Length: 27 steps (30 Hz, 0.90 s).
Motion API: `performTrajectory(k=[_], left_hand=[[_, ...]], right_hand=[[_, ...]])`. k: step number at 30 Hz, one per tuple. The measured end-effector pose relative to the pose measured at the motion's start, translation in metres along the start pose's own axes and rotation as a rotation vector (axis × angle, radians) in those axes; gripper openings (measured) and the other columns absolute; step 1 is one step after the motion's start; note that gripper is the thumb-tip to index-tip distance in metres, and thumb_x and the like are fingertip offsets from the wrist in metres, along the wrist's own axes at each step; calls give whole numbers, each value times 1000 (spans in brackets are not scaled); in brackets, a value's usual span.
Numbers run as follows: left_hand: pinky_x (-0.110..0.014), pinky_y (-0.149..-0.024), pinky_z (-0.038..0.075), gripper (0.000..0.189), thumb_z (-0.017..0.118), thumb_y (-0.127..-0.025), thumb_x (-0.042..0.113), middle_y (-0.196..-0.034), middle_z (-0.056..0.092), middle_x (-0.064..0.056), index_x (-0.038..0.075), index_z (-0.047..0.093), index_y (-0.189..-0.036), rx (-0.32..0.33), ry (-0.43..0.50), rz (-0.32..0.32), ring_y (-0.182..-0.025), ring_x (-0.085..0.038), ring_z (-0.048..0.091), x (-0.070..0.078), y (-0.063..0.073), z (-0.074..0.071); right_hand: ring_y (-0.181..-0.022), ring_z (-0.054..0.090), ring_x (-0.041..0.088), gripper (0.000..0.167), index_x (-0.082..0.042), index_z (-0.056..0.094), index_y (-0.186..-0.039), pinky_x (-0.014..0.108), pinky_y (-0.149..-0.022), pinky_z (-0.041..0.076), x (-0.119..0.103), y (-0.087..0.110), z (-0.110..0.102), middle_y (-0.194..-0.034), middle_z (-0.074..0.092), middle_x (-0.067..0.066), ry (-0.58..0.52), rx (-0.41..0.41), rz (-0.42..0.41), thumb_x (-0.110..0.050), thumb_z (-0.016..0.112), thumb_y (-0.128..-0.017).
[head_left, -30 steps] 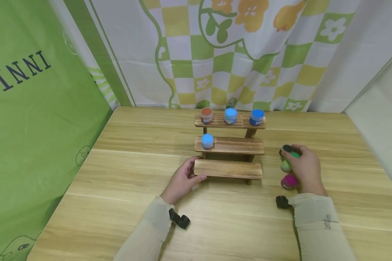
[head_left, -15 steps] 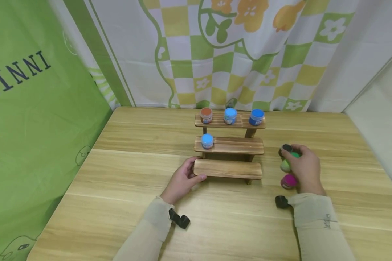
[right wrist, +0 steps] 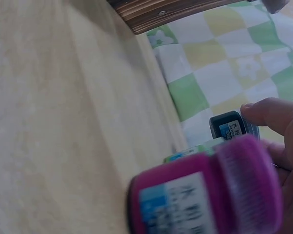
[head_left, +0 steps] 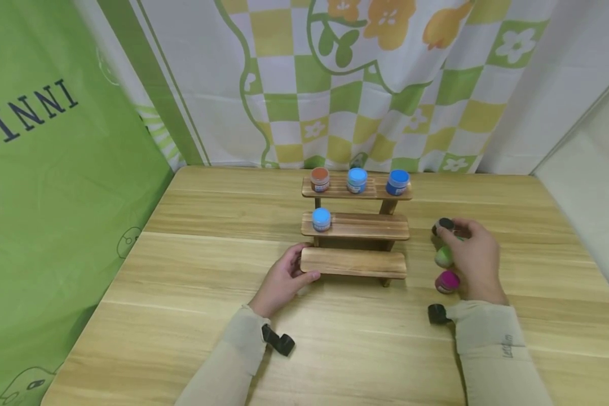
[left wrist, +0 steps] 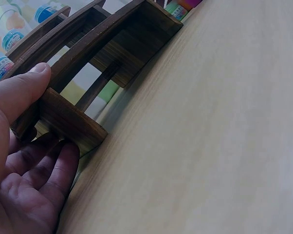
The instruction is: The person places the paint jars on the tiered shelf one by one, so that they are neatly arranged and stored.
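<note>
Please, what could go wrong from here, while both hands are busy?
The right hand might knock the green jar or purple jar, both close to it, when moving the black jar it holds.
The left hand grips the stand; a pull could perhaps topple the four jars on it.

To the left, a green cloth (head_left: 56,197) with dark lettering (head_left: 26,114), hanging beside the wood-grained table (head_left: 182,270); behind, a checked curtain (head_left: 345,97) in green, yellow and white, with orange flowers (head_left: 398,34); far right, a pale surface (head_left: 594,175).
</note>
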<state>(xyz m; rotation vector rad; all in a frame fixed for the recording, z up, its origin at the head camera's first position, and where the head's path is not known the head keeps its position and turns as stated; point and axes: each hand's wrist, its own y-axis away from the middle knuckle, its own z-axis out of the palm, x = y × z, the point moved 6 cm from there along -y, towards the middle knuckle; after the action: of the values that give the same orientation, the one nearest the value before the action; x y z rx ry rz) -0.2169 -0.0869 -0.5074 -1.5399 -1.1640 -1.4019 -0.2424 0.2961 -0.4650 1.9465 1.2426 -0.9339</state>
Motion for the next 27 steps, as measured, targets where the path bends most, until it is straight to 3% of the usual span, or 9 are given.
performTrajectory(k=[2, 4, 7, 27], left_hand=[[-33, -96, 54, 68, 77, -90, 19, -142, 56, -9, 15, 43, -148, -2, 3, 0, -119, -26, 60, 0, 0, 0], [-33, -96, 54, 68, 78, -90, 20, -142, 56, -8, 16, 44, -148, 1, 0, -1, -119, -26, 60, 1, 0, 0], [-33, -97, 53, 68, 78, -90, 20, -142, 56, -8, 16, 44, -148, 4, -7, -3, -120, -25, 60, 1, 1, 0], [-33, -99, 52, 67, 77, -90, 19, -143, 55, -8, 16, 44, -148, 1, 6, -6, -122, -26, 59, 1, 1, 0]], right_hand=[[-104, 61, 25, 67, -8, 49, -146, 38, -89, 55, -4, 2, -2, -138, 55, 17, 19, -2, -20, -49, 65, -95], [-119, 54, 35, 69, -6, 49, -145, 51, -103, 44, -9, 3, -4, -139, 55, 19, 54, -5, -47, -52, 64, -95], [-130, 45, 43, 73, -4, 50, -144, 63, -108, 32, -16, 5, -6, -139, 55, 23, 99, -12, -88, -55, 62, -94], [-134, 43, 45, 69, -2, 53, -140, 68, -108, 28, -63, 35, -7, -132, 61, 21, 87, -45, -244, -53, 65, -94]])
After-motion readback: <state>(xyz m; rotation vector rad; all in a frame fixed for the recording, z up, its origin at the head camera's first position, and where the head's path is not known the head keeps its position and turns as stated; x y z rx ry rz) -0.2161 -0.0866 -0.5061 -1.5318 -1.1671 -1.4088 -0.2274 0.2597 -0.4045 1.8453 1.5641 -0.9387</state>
